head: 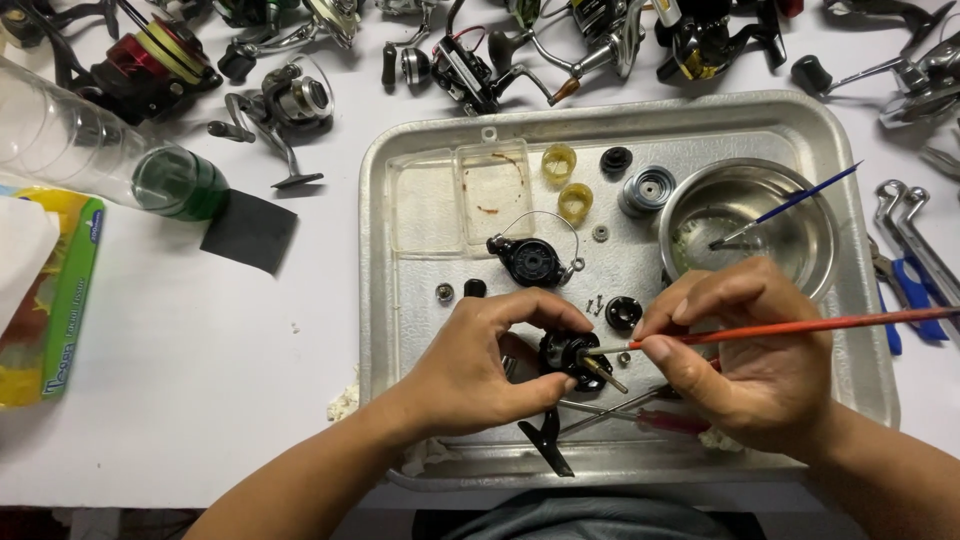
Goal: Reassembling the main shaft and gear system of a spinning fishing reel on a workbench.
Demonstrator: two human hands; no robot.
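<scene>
So the big aluminium tray point(850, 330) sits dead centre on the white table, and everything else hangs off it. Behind the tray there's a whole row of spinning reels point(290, 105), and off to its left a clear plastic bottle point(90, 150) lying on its side with a tissue pack point(45, 290) below it. Inside the tray, at the right, a steel bowl point(800, 215) holds a blue-handled brush point(790, 205); mid-tray lies a black rotor with its wire bail point(530, 260), plus two yellowish rings point(560, 162) further back.

At the tray's front edge, the left hand point(470, 370) has its fingers curled tight around a black reel body point(565, 355), thumb underneath, the brass shaft poking out right. The right hand point(750, 360) pinches a red-handled brush point(800, 327) between thumb and forefinger, the bristle tip touching the reel body. Tiny screws point(595, 303) sit just behind it.
</scene>
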